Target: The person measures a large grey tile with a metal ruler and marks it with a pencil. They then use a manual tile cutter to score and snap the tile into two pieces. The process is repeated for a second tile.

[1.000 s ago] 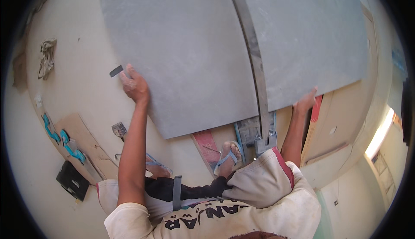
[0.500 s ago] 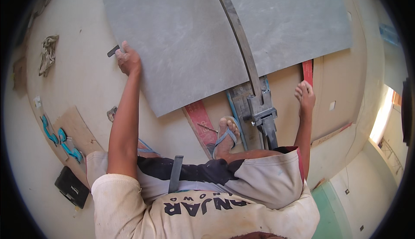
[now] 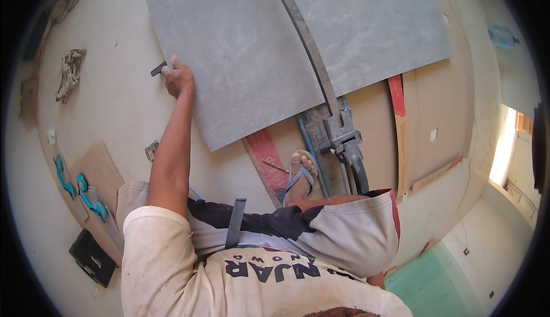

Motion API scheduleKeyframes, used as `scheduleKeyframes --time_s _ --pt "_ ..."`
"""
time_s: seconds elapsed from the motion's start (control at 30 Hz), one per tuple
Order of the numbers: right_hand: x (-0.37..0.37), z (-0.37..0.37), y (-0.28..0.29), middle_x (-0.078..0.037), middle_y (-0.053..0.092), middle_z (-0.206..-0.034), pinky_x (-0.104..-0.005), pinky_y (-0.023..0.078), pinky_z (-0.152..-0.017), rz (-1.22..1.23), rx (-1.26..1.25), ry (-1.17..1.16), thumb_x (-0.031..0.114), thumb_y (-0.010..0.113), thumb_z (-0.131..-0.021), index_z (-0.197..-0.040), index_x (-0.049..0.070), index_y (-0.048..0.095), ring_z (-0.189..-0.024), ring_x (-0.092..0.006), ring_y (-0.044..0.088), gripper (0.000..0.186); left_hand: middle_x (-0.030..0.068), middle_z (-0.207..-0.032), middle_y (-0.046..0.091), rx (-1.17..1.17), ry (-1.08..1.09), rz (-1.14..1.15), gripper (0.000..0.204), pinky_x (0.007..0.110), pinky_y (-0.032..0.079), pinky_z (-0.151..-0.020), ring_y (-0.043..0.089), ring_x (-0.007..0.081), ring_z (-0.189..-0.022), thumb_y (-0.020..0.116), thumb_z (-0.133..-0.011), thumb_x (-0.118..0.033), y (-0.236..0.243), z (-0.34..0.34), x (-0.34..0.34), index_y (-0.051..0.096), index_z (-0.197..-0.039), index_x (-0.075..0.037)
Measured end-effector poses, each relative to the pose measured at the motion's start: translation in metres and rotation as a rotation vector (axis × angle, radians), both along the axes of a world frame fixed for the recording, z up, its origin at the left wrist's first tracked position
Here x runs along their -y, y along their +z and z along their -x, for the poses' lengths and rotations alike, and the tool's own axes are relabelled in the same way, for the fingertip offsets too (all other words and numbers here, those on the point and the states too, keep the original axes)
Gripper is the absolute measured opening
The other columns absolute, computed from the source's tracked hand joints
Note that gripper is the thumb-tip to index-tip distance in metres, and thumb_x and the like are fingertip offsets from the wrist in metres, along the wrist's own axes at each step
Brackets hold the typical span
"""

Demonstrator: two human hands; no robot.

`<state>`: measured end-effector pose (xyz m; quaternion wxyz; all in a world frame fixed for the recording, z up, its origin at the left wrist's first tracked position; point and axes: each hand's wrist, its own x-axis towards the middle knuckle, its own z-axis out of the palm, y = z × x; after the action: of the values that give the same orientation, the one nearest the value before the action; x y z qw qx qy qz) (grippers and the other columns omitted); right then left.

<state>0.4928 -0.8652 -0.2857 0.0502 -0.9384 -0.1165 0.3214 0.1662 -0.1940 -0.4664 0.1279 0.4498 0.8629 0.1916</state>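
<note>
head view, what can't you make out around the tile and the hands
- Right hand: not in the head view; the shorts and torso cover that side.
- Dark tool in the left hand: only its tip shows past the fingers, so its kind is unclear.
- Tile: its far edge is cut off by the top of the picture.
- Cutter: its base lies hidden under the tile.

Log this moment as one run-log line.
left hand: on grey tile left edge, holding small dark tool | right hand: not in view | tile cutter: under tile | foot: beside cutter
</note>
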Motion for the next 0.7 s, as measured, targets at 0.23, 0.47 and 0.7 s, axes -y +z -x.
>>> scheduleKeyframes --time_s 0.23,0.47,0.7 --pt "0.028 0.025 0.011 -0.016 0.068 -0.101 -0.0377 0.053 -0.080 0.100 -0.023 -0.115 0.028 0.063 -0.093 -0.120 0.000 0.060 -0.092 -0.0279 0.067 0.038 0.0274 -0.115 0.065 0.019 -0.021 -0.023 0.065 0.050 0.047 -0.095 0.062 0.0435 -0.110 0.041 -0.098 -0.054 0.001 -0.002 0.000 0.053 -0.124 0.003" --pt "0.018 0.024 0.012 -0.017 0.068 -0.100 -0.0387 0.053 -0.081 0.125 -0.039 -0.118 0.027 0.064 -0.092 -0.118 0.000 0.060 -0.092 -0.0298 0.067 0.037 0.0268 -0.112 0.066 0.022 -0.006 -0.001 0.062 0.051 0.048 -0.094 0.062 0.0433 -0.108 0.041 -0.097 -0.054 0.004 0.001 0.002 0.054 -0.122 0.002" --pt "0.012 0.027 0.021 -0.019 0.068 -0.099 -0.0397 0.053 -0.081 0.156 -0.064 -0.096 0.027 0.065 -0.091 -0.116 0.000 0.060 -0.093 -0.0317 0.067 0.037 0.0267 -0.115 0.065 0.074 -0.008 0.032 0.065 0.050 0.047 -0.095 0.061 0.0432 -0.111 0.043 -0.096 -0.056 0.008 -0.003 0.002 0.056 -0.121 0.003"
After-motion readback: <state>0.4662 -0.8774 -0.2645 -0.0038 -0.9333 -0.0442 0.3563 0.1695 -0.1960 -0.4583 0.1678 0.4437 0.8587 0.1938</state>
